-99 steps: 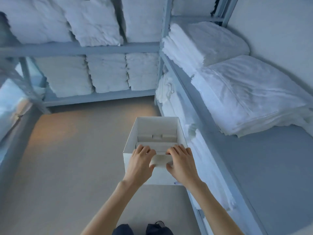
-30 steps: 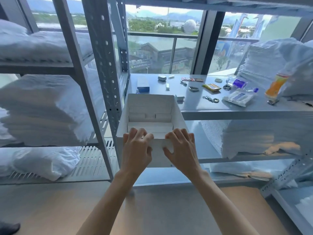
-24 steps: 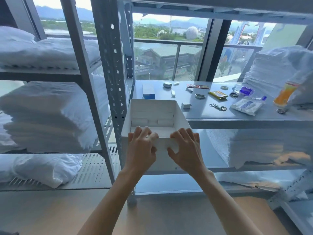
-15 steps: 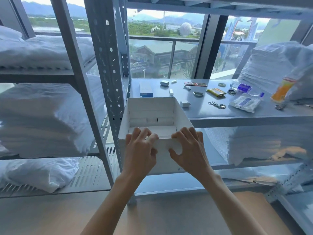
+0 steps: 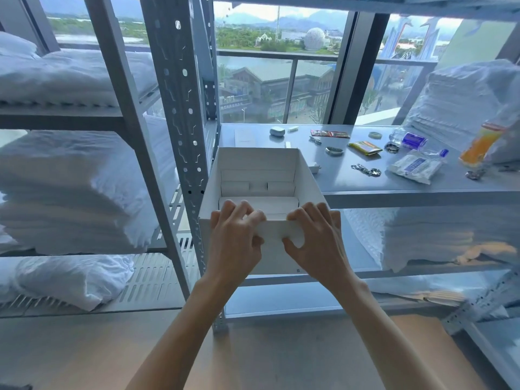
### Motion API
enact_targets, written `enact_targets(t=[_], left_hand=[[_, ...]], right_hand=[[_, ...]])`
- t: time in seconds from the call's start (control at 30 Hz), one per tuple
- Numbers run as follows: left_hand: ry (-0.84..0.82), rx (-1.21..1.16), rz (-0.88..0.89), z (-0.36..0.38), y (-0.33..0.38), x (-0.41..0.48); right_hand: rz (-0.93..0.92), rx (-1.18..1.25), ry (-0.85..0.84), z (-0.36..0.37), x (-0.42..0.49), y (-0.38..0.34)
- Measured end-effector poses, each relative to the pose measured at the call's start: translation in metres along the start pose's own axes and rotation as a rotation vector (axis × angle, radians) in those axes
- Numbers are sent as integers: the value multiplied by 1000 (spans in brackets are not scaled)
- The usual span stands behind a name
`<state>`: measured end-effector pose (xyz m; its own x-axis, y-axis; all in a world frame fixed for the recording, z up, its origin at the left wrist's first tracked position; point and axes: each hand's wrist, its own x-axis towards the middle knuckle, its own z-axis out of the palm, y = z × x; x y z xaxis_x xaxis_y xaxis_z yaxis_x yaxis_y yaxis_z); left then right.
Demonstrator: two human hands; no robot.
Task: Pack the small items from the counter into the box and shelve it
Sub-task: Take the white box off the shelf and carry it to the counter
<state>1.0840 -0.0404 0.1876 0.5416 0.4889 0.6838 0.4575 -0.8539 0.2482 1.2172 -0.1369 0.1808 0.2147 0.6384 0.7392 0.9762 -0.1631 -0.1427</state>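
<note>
An open white cardboard box (image 5: pixel 257 161) with white inserts inside is held in the air in front of the grey counter (image 5: pixel 365 182). My left hand (image 5: pixel 235 243) and my right hand (image 5: pixel 316 243) both grip its near wall, fingers hooked over the rim. On the counter lie small items: a white earbud case (image 5: pixel 277 131), a red packet (image 5: pixel 329 134), a yellow packet (image 5: pixel 365 148), a metal watch band (image 5: pixel 334 151), a chain (image 5: pixel 365 170), a white pouch (image 5: pixel 413 168) and a small plastic bottle (image 5: pixel 413 140). The box hides part of the counter's left end.
Grey metal shelving with a perforated upright (image 5: pixel 177 108) stands at the left, loaded with folded white bedding (image 5: pixel 70 187). White towel stacks (image 5: pixel 461 102) sit at the counter's right and on the shelf below (image 5: pixel 436 235). An orange bottle (image 5: pixel 479 144) leans at the right. Windows lie behind.
I turned from the linen shelves to face the counter by the window, carrying the box. Over the last second the box has come closer to the counter, with both hands gripping as before.
</note>
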Motion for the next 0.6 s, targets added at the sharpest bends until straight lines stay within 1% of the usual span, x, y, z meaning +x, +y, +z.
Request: enact_targets(t=[0.3, 0.43, 0.6], left_hand=[[-37, -13, -27, 32, -19, 25], [-94, -30, -27, 51, -30, 43], [-108, -26, -26, 73, -41, 68]], right_hand=[[54, -60, -32, 24, 18, 14], [97, -95, -84, 38, 33, 23], [143, -103, -141, 55, 54, 39]])
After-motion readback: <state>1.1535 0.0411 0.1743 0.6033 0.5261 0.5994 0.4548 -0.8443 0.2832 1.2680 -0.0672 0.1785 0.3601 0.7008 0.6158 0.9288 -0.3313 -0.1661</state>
